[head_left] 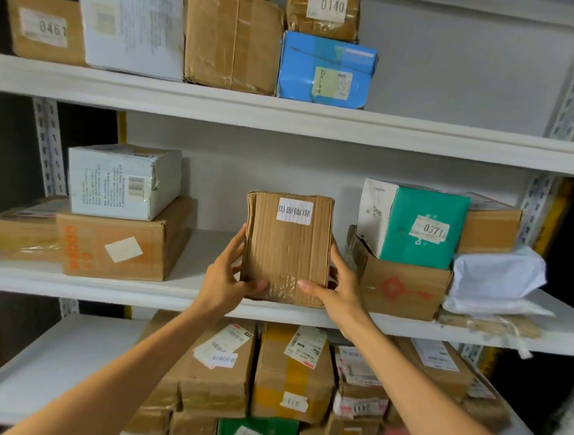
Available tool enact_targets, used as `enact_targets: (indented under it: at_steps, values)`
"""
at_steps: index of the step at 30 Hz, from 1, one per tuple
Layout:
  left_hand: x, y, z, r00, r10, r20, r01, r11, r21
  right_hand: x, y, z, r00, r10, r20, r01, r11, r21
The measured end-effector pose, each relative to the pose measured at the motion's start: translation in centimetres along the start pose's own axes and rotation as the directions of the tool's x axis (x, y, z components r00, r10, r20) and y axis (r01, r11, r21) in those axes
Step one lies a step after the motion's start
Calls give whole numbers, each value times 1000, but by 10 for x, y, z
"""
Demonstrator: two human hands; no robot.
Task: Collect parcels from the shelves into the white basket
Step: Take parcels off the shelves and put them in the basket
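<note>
Brown parcel (286, 248) stands upright at the middle shelf (203, 300) edge — left hand (222, 282) and right hand (340, 290) grip its sides.

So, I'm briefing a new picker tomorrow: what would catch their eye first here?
First, the upright brown parcel at the front edge of the middle shelf, gripped by the left hand and right hand. Then the teal box labelled 0371 to its right, and the blue parcel on the shelf above.

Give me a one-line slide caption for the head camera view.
Left hand and right hand grip a brown parcel at the middle shelf.
</note>
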State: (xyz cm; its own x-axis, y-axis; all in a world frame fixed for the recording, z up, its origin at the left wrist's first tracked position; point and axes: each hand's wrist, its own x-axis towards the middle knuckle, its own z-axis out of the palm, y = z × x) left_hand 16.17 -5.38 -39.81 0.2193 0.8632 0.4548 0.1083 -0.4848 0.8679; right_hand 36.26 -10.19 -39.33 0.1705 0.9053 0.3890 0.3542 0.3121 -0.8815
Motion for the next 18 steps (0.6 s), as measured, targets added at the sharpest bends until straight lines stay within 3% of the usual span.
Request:
enact_targets:
  at_steps: [5,9,18]
  values:
    - [-31,2,3,998,54,42,-50,995,-91,-38,-2,-9,1000,20,-16,-20,999,-32]
    - [-57,-1,9,989,106,107,-92,987,-129,-85,3,-12,993,37,-111,-42,998,-46]
    - [-107,-23,59,920,85,383,-20,985,-171,-182,29,-37,951,103,-292,-146,981,-130]
